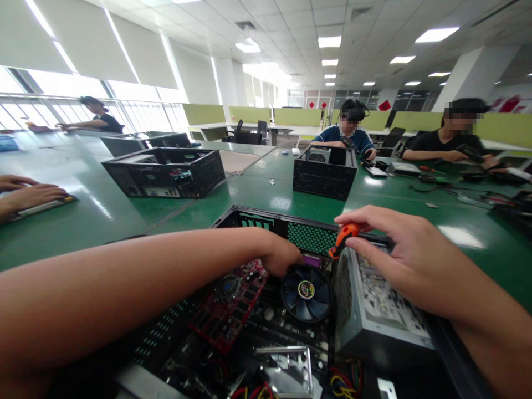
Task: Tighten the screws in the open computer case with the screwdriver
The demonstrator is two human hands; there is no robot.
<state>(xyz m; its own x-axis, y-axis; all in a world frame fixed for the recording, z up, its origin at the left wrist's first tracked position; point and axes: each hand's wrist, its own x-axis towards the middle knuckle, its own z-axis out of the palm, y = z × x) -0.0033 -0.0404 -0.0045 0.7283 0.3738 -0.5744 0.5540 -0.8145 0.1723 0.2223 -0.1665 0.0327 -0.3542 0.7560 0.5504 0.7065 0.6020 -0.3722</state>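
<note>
An opened black computer case (257, 213) lies in front of me. My left hand (283, 256) reaches down into it, just behind the round black cooling fan (306, 291); its fingertips are hidden, so I cannot see what they touch. Between the thumb and fingers of my right hand (394, 249) is an orange-and-black screwdriver (344, 240), held slanted with its tip out of sight. Below that hand sits a grey power supply (374, 327). A red graphics card (233, 307) stands left of the fan, partly under my left forearm. Coloured wires (347, 382) show at the bottom.
More black computer cases stand across the green table (249, 194), one at left (166, 174) and one at centre (324, 172). A co-worker's hands (35, 194) rest on a flat object at far left. Others sit beyond, with cables (465, 194) at right.
</note>
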